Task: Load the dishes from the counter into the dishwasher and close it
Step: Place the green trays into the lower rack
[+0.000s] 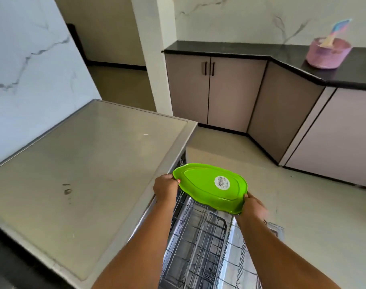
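Item 1, nearest, at 6 o'clock: dishwasher rack (203, 247), pulled out, wire tines upright, no dishes visible in the part on view.

Item 2, just above the rack, centre of view: green plate (211, 187), leaf-shaped, underside up with a round white sticker (222, 182), tilted a little and held clear of the tines. It is the task's thing in hand, carried over the open dishwasher and not yet seated.

Item 3: left hand (166, 187), at the plate's 9 o'clock edge, fingers curled over the rim.

Item 4: right hand (254, 207), at the plate's 4 o'clock edge, pinching the rim. Both hands are clamped on the plate, set apart across it.

Item 5, at 9 o'clock: dishwasher top (84, 163), grey, with small marks.

Item 6, far, at 2 o'clock: black surface (261, 50) carrying a pink bowl (328, 54) with a pastel utensil (336, 32) standing in it; this likely awaits loading.

Risks, as judged: the plate is thin and gripped only at its edges, so it could slip if one hand lets go early. Lowered flat, it may sit across the tines rather than between them and rattle or block the rack.
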